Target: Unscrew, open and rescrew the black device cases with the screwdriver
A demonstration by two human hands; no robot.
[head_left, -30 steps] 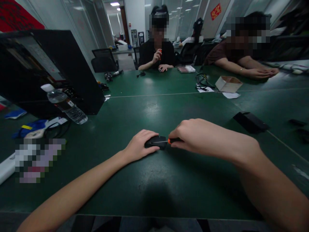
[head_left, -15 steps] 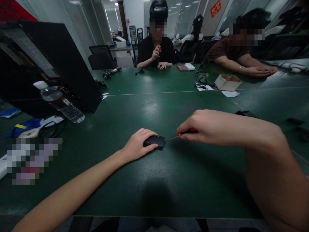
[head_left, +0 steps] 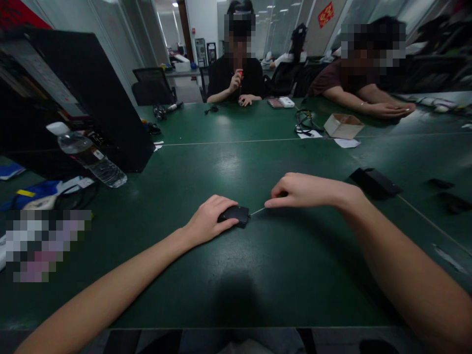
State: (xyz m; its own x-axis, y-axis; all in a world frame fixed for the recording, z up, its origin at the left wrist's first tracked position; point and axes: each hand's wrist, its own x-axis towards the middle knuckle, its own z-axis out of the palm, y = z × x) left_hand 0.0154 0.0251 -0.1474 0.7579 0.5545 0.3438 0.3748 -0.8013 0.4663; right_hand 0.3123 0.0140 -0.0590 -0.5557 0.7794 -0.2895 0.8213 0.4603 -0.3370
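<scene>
My left hand (head_left: 208,221) rests on the green tabletop and is closed around a small black box (head_left: 239,215), thumb on the near side and fingers over the far side. My right hand (head_left: 297,189) is to the right, closed on a screwdriver (head_left: 257,212). Only its thin metal shaft shows now; the handle is hidden in the hand. The shaft slants down to the left, and its tip meets the right end of the black box, where a small dark part sticks out.
At left a clear water bottle (head_left: 92,156) stands before a large black computer case (head_left: 121,108). A dark block (head_left: 374,183) lies to the right. Beyond are a cardboard box (head_left: 343,127) and cables (head_left: 305,120). Two people sit across the table (head_left: 228,172), one holding a red-handled tool (head_left: 241,74).
My right wrist has turned and its forearm and elbow have swung lower, so the screwdriver's red and black handle no longer shows. The left hand keeps its hold on the box.
</scene>
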